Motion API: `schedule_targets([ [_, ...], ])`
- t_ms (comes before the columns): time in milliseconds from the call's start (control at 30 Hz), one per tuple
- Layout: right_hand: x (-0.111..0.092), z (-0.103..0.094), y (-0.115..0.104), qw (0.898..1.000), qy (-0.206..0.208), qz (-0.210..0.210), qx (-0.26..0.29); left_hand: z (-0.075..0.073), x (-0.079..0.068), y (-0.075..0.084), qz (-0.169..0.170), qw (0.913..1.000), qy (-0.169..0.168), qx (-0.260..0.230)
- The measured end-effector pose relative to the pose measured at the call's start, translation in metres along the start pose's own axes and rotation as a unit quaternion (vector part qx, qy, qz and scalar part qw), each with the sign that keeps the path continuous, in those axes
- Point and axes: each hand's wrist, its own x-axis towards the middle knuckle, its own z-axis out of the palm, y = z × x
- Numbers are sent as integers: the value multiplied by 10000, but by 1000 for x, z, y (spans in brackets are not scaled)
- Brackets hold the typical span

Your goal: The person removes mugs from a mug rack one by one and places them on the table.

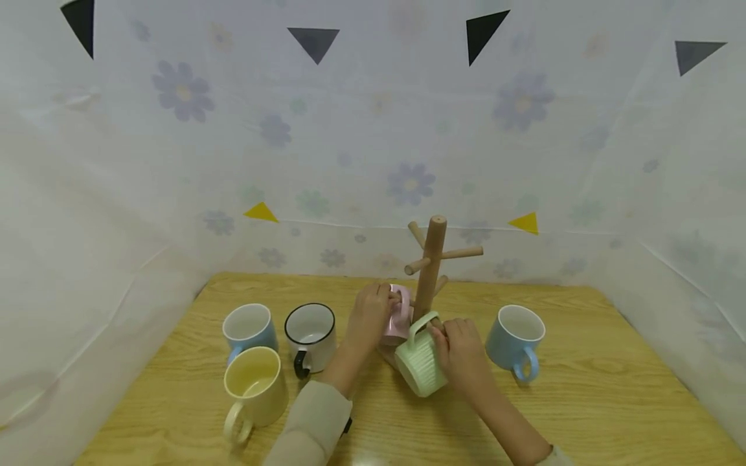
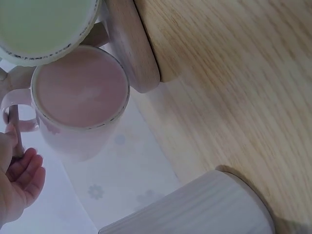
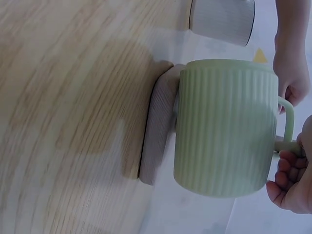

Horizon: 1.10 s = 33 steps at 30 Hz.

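A wooden mug tree (image 1: pixel 432 272) stands on the table with two mugs hanging from its lower pegs. My left hand (image 1: pixel 370 314) pinches the end of the peg that runs through the handle of the pink mug (image 2: pixel 80 92). On the near side, the ribbed green mug (image 3: pixel 226 129) hangs tilted, its handle looped over another lower peg. The fingers of my right hand (image 1: pixel 464 356) are curled round that peg's tip, just outside the handle. Both mugs hang close together beside the post, above the wooden base (image 3: pixel 158 126).
Left of the tree stand a blue mug (image 1: pixel 265 330), a white mug with a black rim (image 1: pixel 322 349) and a yellow mug (image 1: pixel 271 398). Another blue mug (image 1: pixel 507 346) stands to the right. Patterned cloth (image 1: pixel 350 149) hangs behind and beside the table (image 1: pixel 583 408).
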Motion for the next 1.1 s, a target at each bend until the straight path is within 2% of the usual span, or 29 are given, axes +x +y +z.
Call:
schedule_targets([
  [167, 0, -4, 6, 9994, -216, 232, 163, -4, -3, 1, -27, 9999, -82, 84],
  [433, 0, -8, 14, 9981, -392, 379, 301, -8, -6, 3, 16, 9997, -247, 27],
  [800, 3, -12, 26, 9958, -599, 612, 319, -15, -10, 8, 225, 9997, 37, 120],
  [1100, 7, -8, 36, 9957, -627, 621, 279, -13, -13, 7, 380, 9985, 357, -142],
])
